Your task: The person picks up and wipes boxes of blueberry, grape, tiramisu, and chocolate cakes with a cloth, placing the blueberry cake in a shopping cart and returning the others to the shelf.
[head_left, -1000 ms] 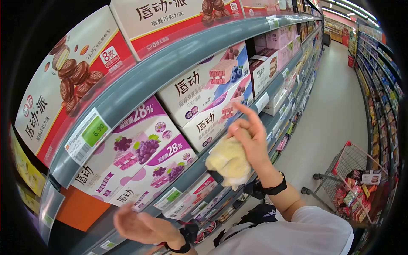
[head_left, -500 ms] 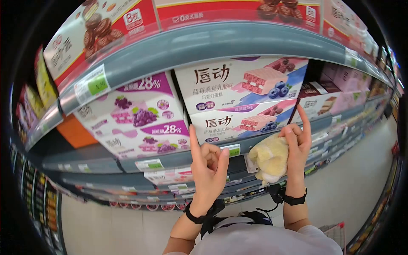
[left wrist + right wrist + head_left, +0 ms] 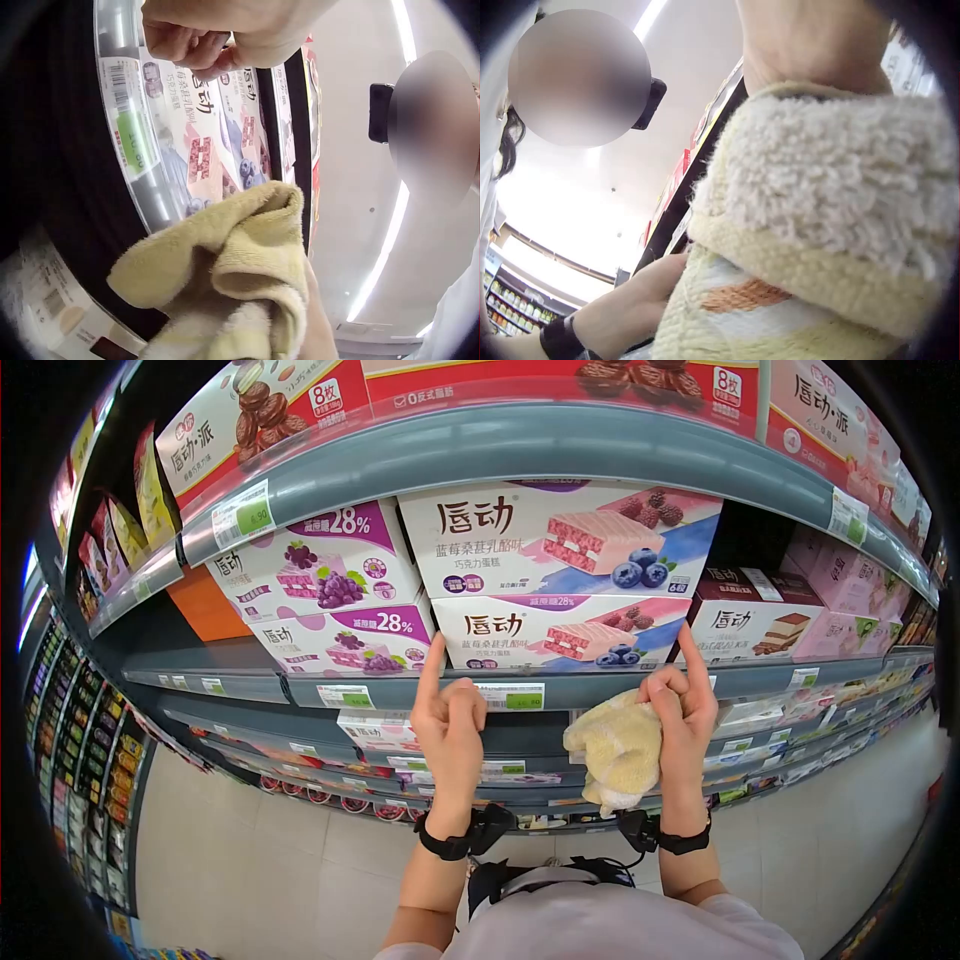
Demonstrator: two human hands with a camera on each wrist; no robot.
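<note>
Two hands in play, both up at the shelf front. Left grip (image 3: 447, 730): index straight up, other fingers curled, holding nothing; fingertip at the lower blueberry box's left edge, firm contact can't be told. Right grip (image 3: 685, 710): index likewise raised along that box's right edge, the rest pinching a yellow towel (image 3: 615, 750), which hangs inward, toward the left grip.

Just beyond and between the two grips: lower blueberry box (image 3: 500, 650), with the upper blueberry box (image 3: 490, 545) stacked on it. Looks like squaring up this stack. Done, as far as shown: both fronts face out, one on the other, behind the price label (image 3: 512, 696). Left: fingers not yet off the edges; whether the two fronts sit flush is hard to judge.

Around: grape boxes (image 3: 330, 645) close by, left of the left grip, leaving a narrow slot for that finger. Brown cake box (image 3: 745, 620) just right of the right grip, probably limiting sideways room there. Towel bulk likely hampers the right grip. Above both grips, the upper shelf lip (image 3: 560, 445) runs near the stack's top; headroom looks tight. Farther up, red-and-white boxes (image 3: 295, 420); far left of the left grip, another shelf unit (image 3: 80, 760) across the floor.
</note>
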